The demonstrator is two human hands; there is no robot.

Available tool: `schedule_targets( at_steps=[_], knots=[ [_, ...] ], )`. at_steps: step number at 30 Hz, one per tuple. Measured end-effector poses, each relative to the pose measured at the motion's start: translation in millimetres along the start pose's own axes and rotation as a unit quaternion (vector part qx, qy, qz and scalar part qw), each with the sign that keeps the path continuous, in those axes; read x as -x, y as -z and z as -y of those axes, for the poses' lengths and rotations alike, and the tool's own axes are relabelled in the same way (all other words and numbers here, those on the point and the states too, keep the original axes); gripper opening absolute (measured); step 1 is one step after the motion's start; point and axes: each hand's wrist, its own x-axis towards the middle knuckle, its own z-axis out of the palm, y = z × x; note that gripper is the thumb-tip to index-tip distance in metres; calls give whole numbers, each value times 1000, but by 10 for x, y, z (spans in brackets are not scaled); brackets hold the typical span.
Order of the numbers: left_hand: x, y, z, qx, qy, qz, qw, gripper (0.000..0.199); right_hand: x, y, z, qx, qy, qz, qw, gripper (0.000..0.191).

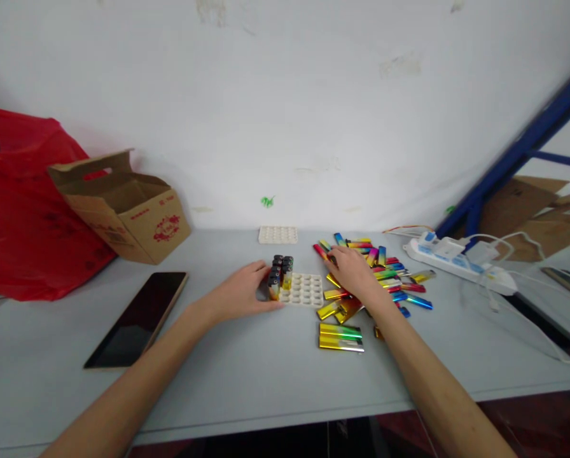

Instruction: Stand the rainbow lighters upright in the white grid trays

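A white tray with round hollows [308, 291] lies flat on the table, several black-topped lighters [275, 277] standing upright in its left part. My left hand [242, 292] curves around that end, thumb along the front edge and fingers at the far left side, gripping the tray. My right hand [352, 270] reaches over a pile of shiny coloured lighters [390, 275]. Its fingers are bent down and closed at the end of a red lighter [320, 252]; the fingertips are partly hidden. Nearer the front, lighters in yellow, green and silver [341, 337] lie side by side.
Against the wall lies a second white tray [278, 235]. A dark-screened tablet [137, 318], an open cardboard box [137, 216] and a red bag [32, 203] are on the left. A power strip [459, 261] with cables borders the pile on the right.
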Motion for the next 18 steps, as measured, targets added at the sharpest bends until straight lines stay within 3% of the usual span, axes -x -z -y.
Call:
schedule_targets(
  at_steps=[5, 9, 13, 18],
  knots=[
    [2, -12, 15, -3, -2, -9, 1000, 56, -21, 63, 77, 12, -8, -8, 1000, 46],
    [2, -12, 14, -4, 4, 0, 1000, 55, -75, -14, 59, 10, -15, 8, 1000, 33],
    [3, -21, 22, -9, 0, -10, 1000, 54, -79, -54, 44, -9, -41, -16, 999, 20],
    [-1, -18, 30, -13, -1, -10, 1000, 56, -37, -86, 59, -18, -51, -50, 997, 21]
  ],
)
